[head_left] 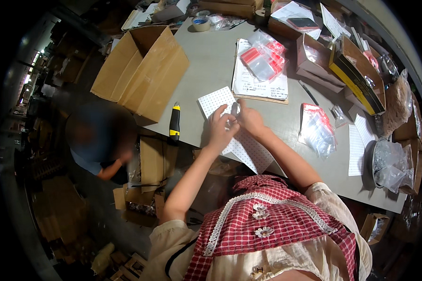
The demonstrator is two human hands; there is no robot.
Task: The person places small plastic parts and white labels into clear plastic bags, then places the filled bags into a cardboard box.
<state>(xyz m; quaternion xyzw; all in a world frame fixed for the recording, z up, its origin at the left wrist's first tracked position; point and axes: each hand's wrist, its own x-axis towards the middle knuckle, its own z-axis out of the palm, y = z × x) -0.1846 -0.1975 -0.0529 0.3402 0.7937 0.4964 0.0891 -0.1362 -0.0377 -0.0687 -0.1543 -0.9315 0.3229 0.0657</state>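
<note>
A long white sheet [214,101] printed with rows of small dots lies at the table's front edge, its near end [254,157] reaching past that edge. Over the sheet my left hand [221,127] is closed, thumb and fingertips drawn together. Right beside it my right hand [250,121] is closed too, its fingers bent toward the left ones. Something small and shiny, perhaps clear plastic, shows between the fingertips, but I cannot make out what it is. A black and yellow utility knife [174,122] lies left of my hands.
A cardboard box [157,70] stands at the left; a person [101,140] is beyond it. Clear red-topped zip bags [263,58] lie on a clipboard [262,91], more bags [317,129] at the right. A pen [308,92], dotted sheets [356,152] and open boxes [358,75] are farther right.
</note>
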